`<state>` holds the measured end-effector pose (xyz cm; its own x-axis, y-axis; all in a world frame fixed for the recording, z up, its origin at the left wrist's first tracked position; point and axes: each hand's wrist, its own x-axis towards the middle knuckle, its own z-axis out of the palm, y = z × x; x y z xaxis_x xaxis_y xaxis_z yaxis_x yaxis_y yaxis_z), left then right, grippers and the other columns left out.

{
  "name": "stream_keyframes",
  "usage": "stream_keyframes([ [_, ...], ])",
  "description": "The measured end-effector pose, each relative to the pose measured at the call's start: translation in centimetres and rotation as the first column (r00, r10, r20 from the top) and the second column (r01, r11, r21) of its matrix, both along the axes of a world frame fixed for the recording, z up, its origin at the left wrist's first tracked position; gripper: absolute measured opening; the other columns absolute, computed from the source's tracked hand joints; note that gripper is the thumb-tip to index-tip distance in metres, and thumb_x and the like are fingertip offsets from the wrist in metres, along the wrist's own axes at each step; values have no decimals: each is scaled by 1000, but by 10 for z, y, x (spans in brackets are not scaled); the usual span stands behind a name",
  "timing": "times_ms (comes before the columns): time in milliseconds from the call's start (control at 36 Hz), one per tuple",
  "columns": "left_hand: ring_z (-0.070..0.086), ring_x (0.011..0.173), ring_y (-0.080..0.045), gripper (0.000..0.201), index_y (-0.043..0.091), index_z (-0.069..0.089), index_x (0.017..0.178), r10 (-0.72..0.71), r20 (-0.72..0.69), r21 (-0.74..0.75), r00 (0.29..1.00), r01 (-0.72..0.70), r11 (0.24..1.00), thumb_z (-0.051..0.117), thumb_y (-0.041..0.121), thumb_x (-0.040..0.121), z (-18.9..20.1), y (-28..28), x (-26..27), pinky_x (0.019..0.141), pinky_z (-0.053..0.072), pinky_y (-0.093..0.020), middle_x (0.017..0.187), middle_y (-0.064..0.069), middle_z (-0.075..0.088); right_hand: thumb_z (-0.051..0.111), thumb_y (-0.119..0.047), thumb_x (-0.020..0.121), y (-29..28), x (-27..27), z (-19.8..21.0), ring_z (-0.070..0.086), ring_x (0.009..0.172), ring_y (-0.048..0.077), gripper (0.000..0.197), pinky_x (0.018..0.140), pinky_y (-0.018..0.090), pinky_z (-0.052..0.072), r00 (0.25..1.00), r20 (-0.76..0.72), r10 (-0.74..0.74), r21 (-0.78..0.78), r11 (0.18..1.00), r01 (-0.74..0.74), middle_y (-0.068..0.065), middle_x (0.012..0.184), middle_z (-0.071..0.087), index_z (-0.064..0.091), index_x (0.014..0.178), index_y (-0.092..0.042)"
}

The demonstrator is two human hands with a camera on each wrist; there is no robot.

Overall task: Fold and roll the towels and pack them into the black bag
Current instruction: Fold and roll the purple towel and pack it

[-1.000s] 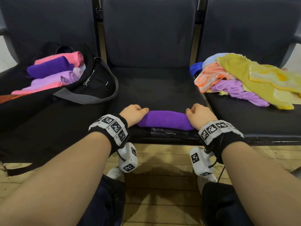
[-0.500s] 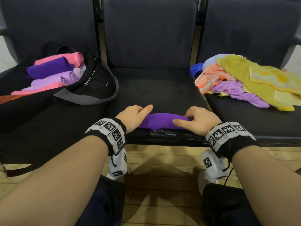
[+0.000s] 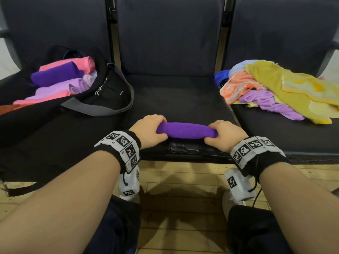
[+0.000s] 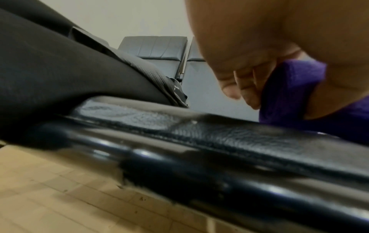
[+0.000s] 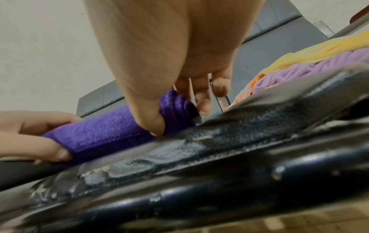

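A rolled purple towel (image 3: 186, 130) lies across the front edge of the middle black seat (image 3: 176, 96). My left hand (image 3: 149, 130) grips its left end, fingers over the top and thumb in front; the left wrist view shows the purple towel (image 4: 289, 88) wrapped by that hand (image 4: 249, 66). My right hand (image 3: 224, 134) grips the right end, and the right wrist view shows the spiral end of the towel (image 5: 177, 108) between thumb and fingers (image 5: 203, 100). The open black bag (image 3: 102, 96) on the left seat holds several rolled pink and purple towels (image 3: 60, 77).
A loose heap of yellow, lilac, orange and blue towels (image 3: 275, 90) lies on the right seat. The worn front edge of the seat (image 5: 199, 157) runs just under both hands. Wooden floor (image 3: 179, 180) and my knees are below.
Both hands went from flat, pressing on the roll, to curling round its ends. The roll looks tighter and sits a little higher off the seat edge.
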<state>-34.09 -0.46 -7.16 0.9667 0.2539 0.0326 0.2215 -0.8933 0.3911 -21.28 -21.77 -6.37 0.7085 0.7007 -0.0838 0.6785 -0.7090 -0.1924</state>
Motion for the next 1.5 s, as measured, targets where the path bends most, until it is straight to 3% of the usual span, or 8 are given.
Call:
stream_keyframes([
  [222, 53, 88, -14, 33, 17, 60, 115, 123, 213, -167, 969, -88, 982, 65, 8, 84, -1, 5, 4, 82, 44, -27, 104, 3, 51, 61, -28, 89, -2, 2, -1, 60, 100, 25, 33, 86, 39, 50, 995, 99, -5, 164, 986, -12, 2, 108, 64, 56, 122, -24],
  [361, 58, 50, -17, 38, 19, 55, 110, 258, 182, -580, 949, -109, 807, 50, -11, 87, 0, 0, 7, 38, 43, -22, 87, -5, 53, 67, -11, 82, 2, 2, -7, 66, 93, 26, 41, 85, 37, 52, 996, 0, -85, 441, 894, 77, 6, 103, 70, 63, 122, -21],
  [472, 66, 69, -23, 48, 13, 58, 104, 353, 166, -798, 921, -85, 597, 36, -24, 81, 4, -2, 9, 59, 57, -25, 96, -18, 59, 58, 10, 80, 11, -1, -9, 69, 56, 24, 46, 58, 36, 59, 934, -344, -96, 626, 718, 304, 10, 79, 70, 66, 117, -15],
  [667, 53, 111, -29, 16, 13, 53, 92, 499, 107, -942, 860, -74, 328, 46, 0, 90, 6, -4, 14, 75, 56, -35, 123, -16, 47, 53, 11, 79, 30, -7, -2, 66, 95, 22, 39, 78, 32, 58, 817, -576, -6, 714, 483, 507, 11, 109, 64, 69, 109, -8],
  [778, 58, 111, -27, 15, 19, 52, 90, 590, 126, -915, 798, -135, 379, 65, 26, 90, -9, 4, 19, 81, 58, -41, 124, -17, 51, 63, -10, 87, 35, -16, 6, 67, 96, 18, 10, 76, 31, 59, 728, -679, 95, 706, 357, 612, 7, 101, 69, 71, 91, -14],
  [1222, 63, 102, -34, 25, 24, 52, 76, 710, 285, -885, 644, -107, 452, 76, 24, 66, 47, 18, -3, 89, 53, -52, 107, -13, 60, 65, 8, 82, 66, -11, 55, 64, 100, 33, 24, 77, 42, 58, 589, -804, 87, 580, 337, 742, 16, 110, 61, 63, 88, -16],
  [1361, 64, 96, -35, 27, 23, 51, 73, 752, 323, -888, 575, -91, 451, 74, 9, 77, 92, 30, -39, 87, 53, -55, 90, -7, 59, 67, -1, 84, 86, -31, 102, 62, 106, 34, 23, 84, 50, 55, 561, -824, 82, 517, 517, 683, 18, 118, 63, 63, 105, -9],
  [1500, 64, 102, -34, 26, 24, 56, 69, 792, 360, -874, 494, -118, 471, 75, 9, 77, 128, 46, -93, 88, 53, -53, 102, -10, 63, 75, -11, 80, 102, -77, 140, 65, 91, 30, 38, 50, 30, 53, 534, -844, 49, 447, 615, 650, 19, 115, 65, 59, 114, -3],
])
